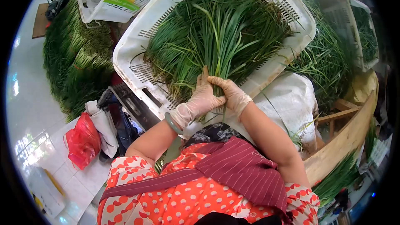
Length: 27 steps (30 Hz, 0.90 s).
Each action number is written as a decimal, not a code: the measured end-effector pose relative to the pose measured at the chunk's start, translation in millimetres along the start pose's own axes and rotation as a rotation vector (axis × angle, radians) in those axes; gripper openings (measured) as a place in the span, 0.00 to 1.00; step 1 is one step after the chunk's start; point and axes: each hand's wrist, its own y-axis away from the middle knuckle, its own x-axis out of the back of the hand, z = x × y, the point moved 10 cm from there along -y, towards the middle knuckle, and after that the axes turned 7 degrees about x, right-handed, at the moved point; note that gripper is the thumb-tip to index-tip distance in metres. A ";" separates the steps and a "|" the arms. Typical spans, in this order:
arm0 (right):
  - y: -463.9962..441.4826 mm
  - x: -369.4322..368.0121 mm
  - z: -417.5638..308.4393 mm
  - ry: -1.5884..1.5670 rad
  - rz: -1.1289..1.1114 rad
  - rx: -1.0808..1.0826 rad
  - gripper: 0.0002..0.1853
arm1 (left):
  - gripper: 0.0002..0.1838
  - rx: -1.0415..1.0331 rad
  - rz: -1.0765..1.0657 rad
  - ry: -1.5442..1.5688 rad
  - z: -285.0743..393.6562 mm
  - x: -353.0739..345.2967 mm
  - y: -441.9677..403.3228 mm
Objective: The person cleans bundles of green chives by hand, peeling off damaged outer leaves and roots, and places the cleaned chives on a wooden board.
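Both my hands wear thin whitish gloves and meet over the near side of a white plastic crate (127, 64). My left hand (201, 100), with a grey-green bangle at the wrist, closes on the lower end of a bunch of chives (221, 37). My right hand (230, 91) wraps round the same end from the other side, its fingers touching the left hand. The bunch's long flat leaves fan out away from me. Beneath it, a heap of loose chives (262, 37) fills the crate. The stem ends are mostly hidden by my hands.
Stacked chive bundles (79, 58) lie on the pale tiled floor at left. Nearby are another white crate (112, 0), a dark crate (135, 106) and a red plastic bag (83, 139). At right are a white sack (289, 100), more loose greens (325, 62) and a wooden board (341, 133).
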 end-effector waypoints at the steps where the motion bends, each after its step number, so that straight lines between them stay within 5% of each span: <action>1: -1.5 5.8 -1.9 0.003 0.008 0.010 0.16 | 0.60 -0.050 -0.027 0.024 1.9 -3.2 2.8; 4: -10.1 30.0 -15.4 0.131 0.025 0.080 0.12 | 0.45 -0.144 -0.185 0.418 3.3 19.1 4.9; 6: 2.7 20.4 -22.9 0.093 0.003 0.020 0.14 | 0.40 -0.104 0.104 0.642 -23.3 64.2 -8.5; 8: 13.6 14.5 -34.5 0.062 0.013 0.066 0.16 | 0.42 -0.106 0.562 0.161 -69.7 96.7 -25.5; 12: 36.3 0.9 -59.5 -0.036 -0.098 0.108 0.19 | 0.56 0.391 0.276 -0.221 -140.6 33.6 -54.1; 16: 75.6 -9.1 -89.1 -0.204 -0.230 0.129 0.26 | 0.55 0.444 0.277 -0.288 -163.4 19.1 -70.2; 20: 98.2 -6.1 -142.7 -0.176 -0.187 0.370 0.28 | 0.52 0.428 0.262 -0.278 -164.0 25.6 -68.8; 22: 128.0 15.8 -184.5 -0.050 0.089 0.644 0.28 | 0.50 0.405 0.297 -0.320 -151.3 29.8 -63.8; 27: 195.4 14.4 -237.3 0.011 -0.062 0.820 0.29 | 0.42 0.405 0.232 -0.440 -146.9 23.6 -57.6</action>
